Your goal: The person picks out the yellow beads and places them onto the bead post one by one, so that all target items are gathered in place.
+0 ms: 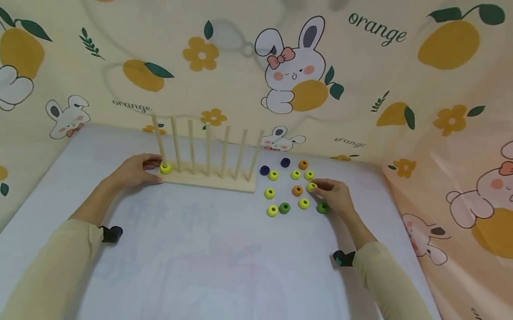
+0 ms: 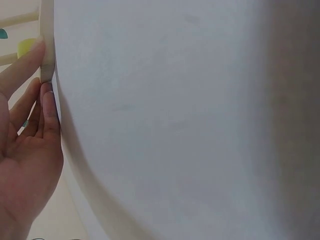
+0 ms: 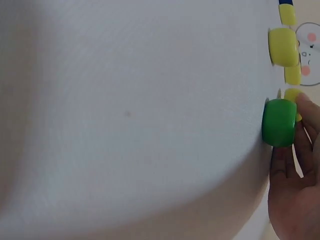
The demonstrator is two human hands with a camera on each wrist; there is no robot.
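Note:
A wooden rack (image 1: 205,180) with a row of several upright pegs stands toward the back of the table. One yellow bead (image 1: 165,171) sits low on its leftmost peg. My left hand (image 1: 133,171) grips the left end of the rack's base, thumb along the front edge and fingers at the end, as the left wrist view also shows. To the right of the rack, my right hand (image 1: 337,196) pinches a yellow bead (image 1: 311,188) between thumb and fingers. Close below that hand lies a green bead (image 1: 322,208), large in the right wrist view, where it partly covers the fingers.
Loose beads lie right of the rack: several yellow ones, such as a yellow bead (image 1: 272,211), two orange, including an orange bead (image 1: 296,191), two dark blue, including a dark blue bead (image 1: 285,163), and another green bead (image 1: 284,208). A printed cloth (image 1: 225,92) rises behind the table (image 1: 213,247).

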